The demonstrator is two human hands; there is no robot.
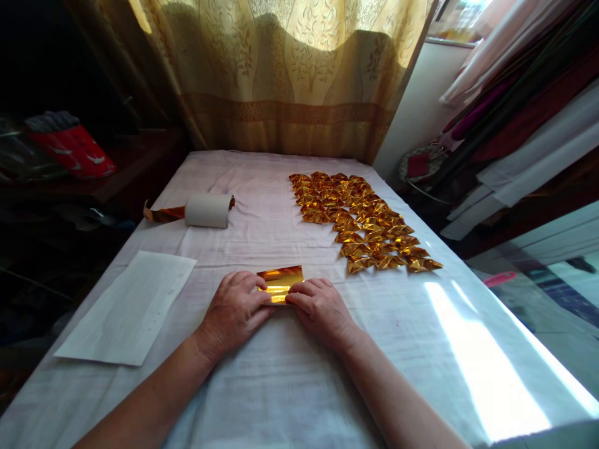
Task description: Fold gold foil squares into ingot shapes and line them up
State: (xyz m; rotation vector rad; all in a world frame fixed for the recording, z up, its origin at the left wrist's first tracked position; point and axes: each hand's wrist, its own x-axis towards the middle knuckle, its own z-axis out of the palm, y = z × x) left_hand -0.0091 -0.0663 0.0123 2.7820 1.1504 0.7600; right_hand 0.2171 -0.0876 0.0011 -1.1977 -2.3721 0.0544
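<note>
A small rectangle of shiny gold foil paper [282, 279] lies at the near middle of the cloth-covered table, its near edge curled or folded up. My left hand [237, 304] grips its left side, fingers closed on the near left corner. At the right side, my right hand [321, 308] pinches the near right corner with thumb and fingers. Both thumbs are partly hidden. Beyond my right hand, several folded gold foil pieces [374, 223] with pointed ends sit in close rows.
A white roll [207, 211] with gold foil sticking out lies at the back left. Nearer is a sheet of white paper [128, 308]. A patterned curtain [299, 75] hangs behind the table [262, 168]. At far left stands a red container [77, 149]; clothes [528, 118] hang at right.
</note>
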